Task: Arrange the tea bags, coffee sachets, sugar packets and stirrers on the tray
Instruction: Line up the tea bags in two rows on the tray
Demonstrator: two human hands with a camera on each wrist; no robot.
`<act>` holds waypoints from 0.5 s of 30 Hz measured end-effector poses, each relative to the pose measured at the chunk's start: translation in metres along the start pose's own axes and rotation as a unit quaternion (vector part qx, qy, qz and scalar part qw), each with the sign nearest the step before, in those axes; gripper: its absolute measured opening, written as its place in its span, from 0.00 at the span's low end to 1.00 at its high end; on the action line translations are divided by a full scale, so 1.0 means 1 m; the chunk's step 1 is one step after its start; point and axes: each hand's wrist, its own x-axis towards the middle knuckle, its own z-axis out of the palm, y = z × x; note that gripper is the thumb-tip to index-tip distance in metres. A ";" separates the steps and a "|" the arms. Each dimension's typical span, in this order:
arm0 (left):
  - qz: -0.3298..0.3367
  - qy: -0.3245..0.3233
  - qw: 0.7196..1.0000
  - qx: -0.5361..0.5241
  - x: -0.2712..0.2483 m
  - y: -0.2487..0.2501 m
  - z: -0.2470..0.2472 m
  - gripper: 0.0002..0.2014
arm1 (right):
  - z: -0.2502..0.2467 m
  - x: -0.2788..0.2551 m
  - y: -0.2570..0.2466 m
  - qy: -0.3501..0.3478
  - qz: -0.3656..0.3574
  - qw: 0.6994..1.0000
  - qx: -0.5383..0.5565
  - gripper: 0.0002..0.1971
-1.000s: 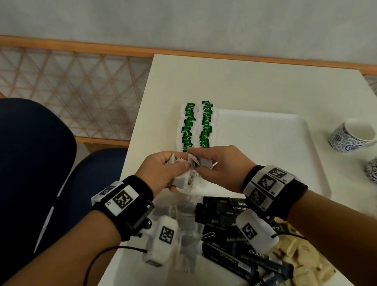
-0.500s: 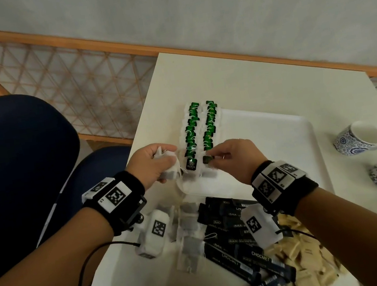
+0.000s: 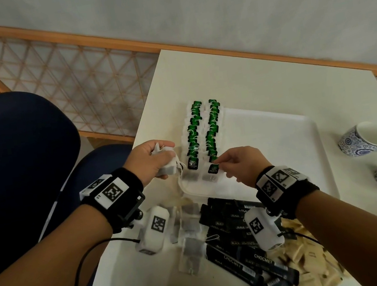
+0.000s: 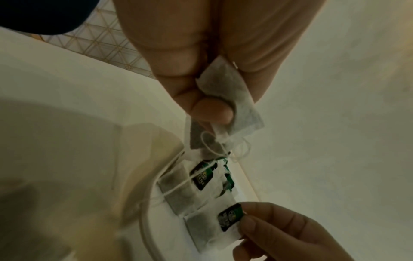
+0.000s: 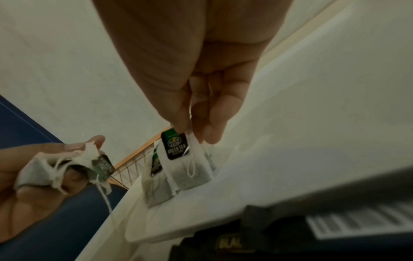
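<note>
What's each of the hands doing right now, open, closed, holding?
Left hand: closed, holding a bunch of tea bags.
Right hand: closed, pinching one tea bag by its top, at the tray.

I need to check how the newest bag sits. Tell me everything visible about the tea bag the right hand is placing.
The tea bag is white filter paper showing dark leaves, with a looped white string and a black-and-green tag reading GREEN TEA. It lies at the near end of the right-hand row on the white tray. The right hand pinches its tag end.
</note>
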 end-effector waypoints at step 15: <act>-0.013 -0.064 0.998 -0.014 -0.009 0.007 0.027 0.08 | 0.001 -0.008 -0.022 0.023 -0.086 0.995 0.041 0.14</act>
